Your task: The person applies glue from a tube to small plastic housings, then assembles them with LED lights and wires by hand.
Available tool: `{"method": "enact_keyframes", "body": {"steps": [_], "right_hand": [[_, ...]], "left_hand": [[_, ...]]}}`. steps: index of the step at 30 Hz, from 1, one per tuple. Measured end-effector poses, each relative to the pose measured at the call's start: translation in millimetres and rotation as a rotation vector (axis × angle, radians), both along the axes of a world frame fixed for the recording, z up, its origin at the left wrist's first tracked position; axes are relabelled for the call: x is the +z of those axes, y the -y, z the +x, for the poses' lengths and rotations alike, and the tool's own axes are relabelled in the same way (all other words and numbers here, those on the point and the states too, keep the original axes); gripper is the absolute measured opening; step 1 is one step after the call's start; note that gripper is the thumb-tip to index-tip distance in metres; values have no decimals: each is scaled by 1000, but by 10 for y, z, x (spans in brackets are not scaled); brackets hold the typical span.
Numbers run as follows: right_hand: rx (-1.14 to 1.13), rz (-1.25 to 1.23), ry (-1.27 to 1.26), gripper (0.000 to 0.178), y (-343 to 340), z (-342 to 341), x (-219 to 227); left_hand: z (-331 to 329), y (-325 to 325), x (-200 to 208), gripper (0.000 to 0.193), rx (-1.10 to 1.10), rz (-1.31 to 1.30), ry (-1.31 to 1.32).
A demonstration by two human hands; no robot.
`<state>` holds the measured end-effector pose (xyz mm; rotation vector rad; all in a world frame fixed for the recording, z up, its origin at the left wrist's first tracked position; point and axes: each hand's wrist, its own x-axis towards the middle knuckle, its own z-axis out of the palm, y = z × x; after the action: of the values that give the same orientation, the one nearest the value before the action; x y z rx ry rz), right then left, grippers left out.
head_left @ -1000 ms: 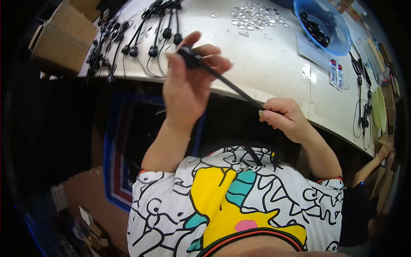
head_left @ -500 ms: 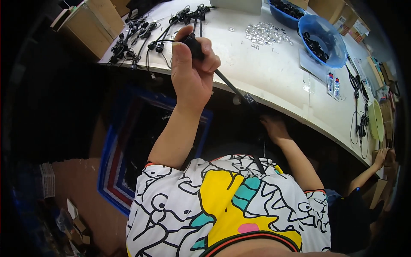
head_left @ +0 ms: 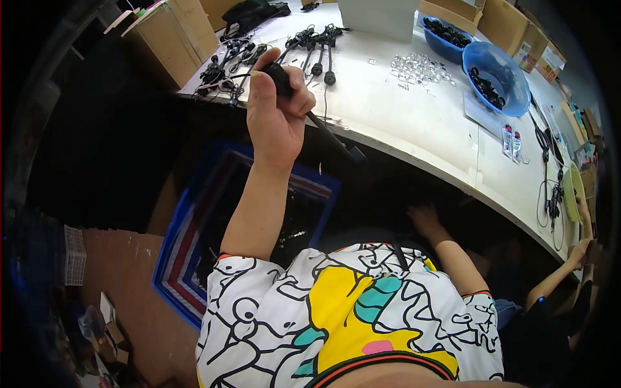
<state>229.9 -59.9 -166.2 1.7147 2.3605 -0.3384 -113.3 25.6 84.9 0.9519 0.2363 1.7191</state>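
Observation:
My left hand (head_left: pixel 278 119) is raised at the table's front edge, its fingers closed around a black round-headed piece (head_left: pixel 279 79). A thin cable leaves this piece toward the left, and a dark stem (head_left: pixel 331 134) slants from it down to the right, ending in a small block. My right hand (head_left: pixel 424 220) is lower, in the shadow below the table edge, apart from the stem's end; its fingers are too dark to make out. Similar black stemmed pieces with cables (head_left: pixel 317 58) lie on the table beyond my left hand.
On the white table (head_left: pixel 388 132) are clear glass-like pieces (head_left: pixel 420 69), a blue bowl of black parts (head_left: pixel 497 81), two small packs (head_left: pixel 512 142) and cables (head_left: pixel 550 194). A blue-rimmed bin (head_left: pixel 169 258) stands below. Another person's hand (head_left: pixel 579 252) is at the right.
My left hand has shifted slightly left in the picture, still holding the black piece. The stem's end has moved left and away from my right hand, which is now lower.

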Motion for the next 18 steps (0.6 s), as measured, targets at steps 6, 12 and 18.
{"method": "enact_keyframes", "body": {"steps": [6, 12, 18], "right_hand": [[-305, -263, -338, 41, 38, 63, 517], [134, 583, -873, 26, -90, -709, 2368], [158, 523, -764, 18, -164, -834, 1999]], "left_hand": [[406, 49, -349, 41, -234, -37, -136], [972, 496, -828, 26, -498, -207, -365], [1278, 695, -1303, 22, -604, -246, -500]]}}
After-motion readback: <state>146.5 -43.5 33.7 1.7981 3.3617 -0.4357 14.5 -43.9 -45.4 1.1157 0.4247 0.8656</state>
